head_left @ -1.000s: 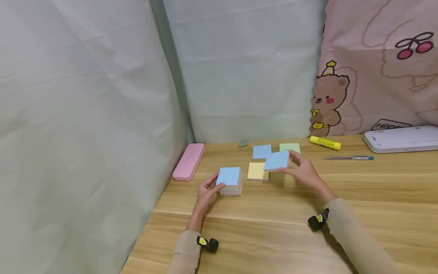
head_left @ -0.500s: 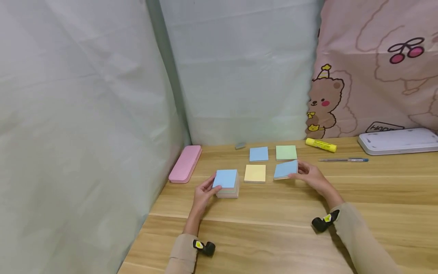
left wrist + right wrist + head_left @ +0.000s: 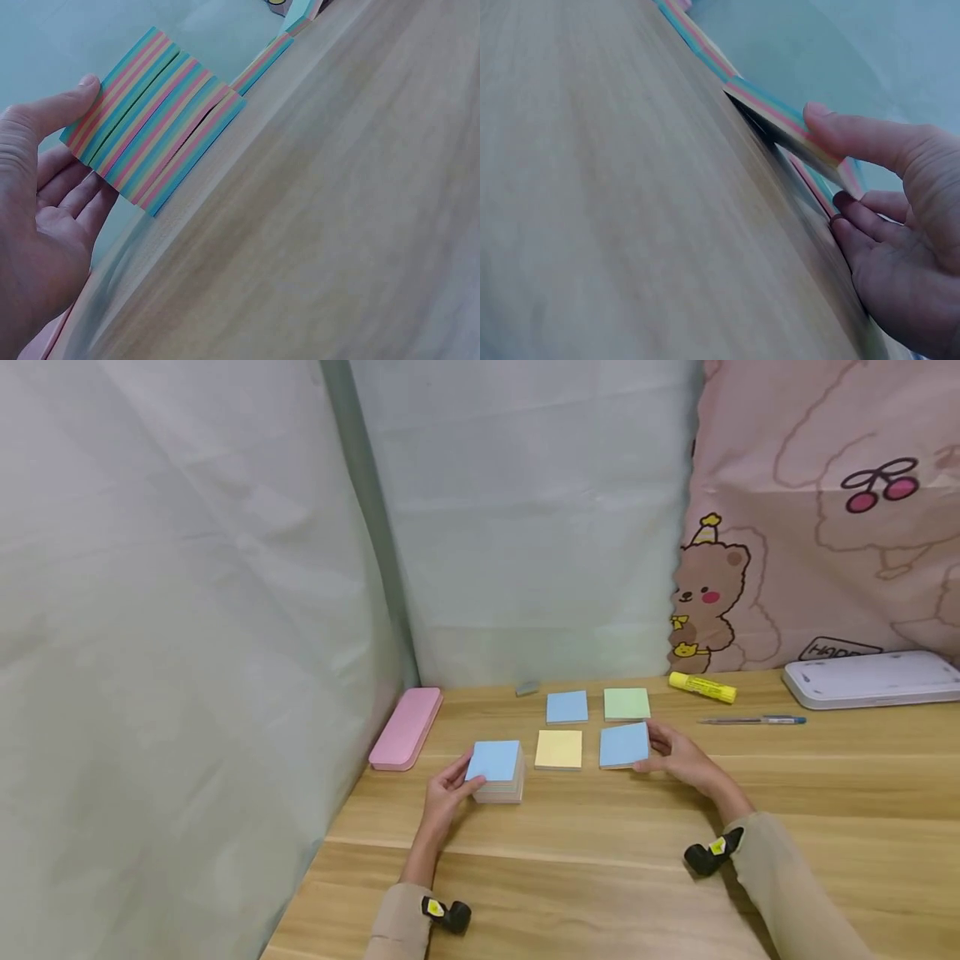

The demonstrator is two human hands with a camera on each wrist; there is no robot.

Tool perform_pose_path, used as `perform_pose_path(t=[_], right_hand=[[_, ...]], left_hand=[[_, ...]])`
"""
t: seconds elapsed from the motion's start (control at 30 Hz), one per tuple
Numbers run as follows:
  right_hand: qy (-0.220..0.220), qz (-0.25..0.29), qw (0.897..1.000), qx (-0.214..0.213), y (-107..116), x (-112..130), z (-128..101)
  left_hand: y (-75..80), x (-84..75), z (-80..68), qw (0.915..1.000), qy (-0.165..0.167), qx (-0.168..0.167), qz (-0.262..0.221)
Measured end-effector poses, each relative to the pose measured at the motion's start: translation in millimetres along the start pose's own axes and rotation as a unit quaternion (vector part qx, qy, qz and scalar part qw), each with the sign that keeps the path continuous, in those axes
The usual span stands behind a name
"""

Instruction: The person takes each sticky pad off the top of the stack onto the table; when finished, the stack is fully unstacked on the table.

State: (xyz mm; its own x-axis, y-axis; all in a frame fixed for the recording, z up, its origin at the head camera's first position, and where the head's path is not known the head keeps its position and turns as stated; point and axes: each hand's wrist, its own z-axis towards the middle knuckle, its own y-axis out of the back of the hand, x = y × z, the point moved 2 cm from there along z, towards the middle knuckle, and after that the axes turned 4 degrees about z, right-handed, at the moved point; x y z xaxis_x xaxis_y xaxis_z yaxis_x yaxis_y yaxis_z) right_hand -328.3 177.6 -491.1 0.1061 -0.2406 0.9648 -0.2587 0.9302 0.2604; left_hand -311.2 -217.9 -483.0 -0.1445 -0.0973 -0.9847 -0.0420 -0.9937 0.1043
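My left hand (image 3: 444, 793) grips the left side of a tall stack of sticky note pads (image 3: 495, 763), blue on top. Its striped layers of pink, yellow, green and blue show in the left wrist view, with my thumb (image 3: 84, 91) on the upper pad. My right hand (image 3: 681, 758) pinches a thin blue-topped sticky note pad (image 3: 624, 745) by its right edge. In the right wrist view this pad (image 3: 784, 124) is tilted, far edge close to the table and near edge raised. Beside it lie a yellow pad (image 3: 558, 749), a green pad (image 3: 626, 702) and another blue pad (image 3: 567, 706).
A pink case (image 3: 407, 728) lies at the table's left edge. Along the back are a small grey block (image 3: 527, 688), a yellow glue stick (image 3: 702, 687), a pen (image 3: 752, 721) and a white case (image 3: 873, 679). Curtains hang behind and to the left.
My right hand has carried the blue-topped pad right and down, from over the yellow pad to a place in front of the green one. My left hand keeps its grip on the stack.
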Motion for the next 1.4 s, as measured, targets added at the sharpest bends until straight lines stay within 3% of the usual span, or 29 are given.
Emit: perform_pose_path(t=[0.43, 0.67, 0.83, 1.0, 1.4], right_hand=[[-0.011, -0.016, 1.0, -0.018, -1.7, 5.8, -3.6], [-0.003, -0.046, 0.996, -0.071, 1.9, 7.1, -4.6], [0.007, -0.049, 0.994, -0.095, -3.6, 20.5, -5.1], [0.036, -0.042, 0.994, -0.091, -26.6, 38.2, -1.6], [0.109, -0.06, 0.989, -0.075, -104.6, 70.8, 13.8]], left_hand=[[1.2, 2.1, 0.2, 0.9999, -0.002, 0.001, -0.01], [0.1, 3.7, -0.6, 0.9998, -0.003, 0.005, -0.021], [1.1, 3.3, -0.2, 0.9998, -0.006, 0.01, -0.015], [3.4, 3.7, 1.6, 0.9999, -0.007, 0.007, -0.011], [1.0, 3.7, 1.1, 0.9998, -0.007, 0.019, -0.005]])
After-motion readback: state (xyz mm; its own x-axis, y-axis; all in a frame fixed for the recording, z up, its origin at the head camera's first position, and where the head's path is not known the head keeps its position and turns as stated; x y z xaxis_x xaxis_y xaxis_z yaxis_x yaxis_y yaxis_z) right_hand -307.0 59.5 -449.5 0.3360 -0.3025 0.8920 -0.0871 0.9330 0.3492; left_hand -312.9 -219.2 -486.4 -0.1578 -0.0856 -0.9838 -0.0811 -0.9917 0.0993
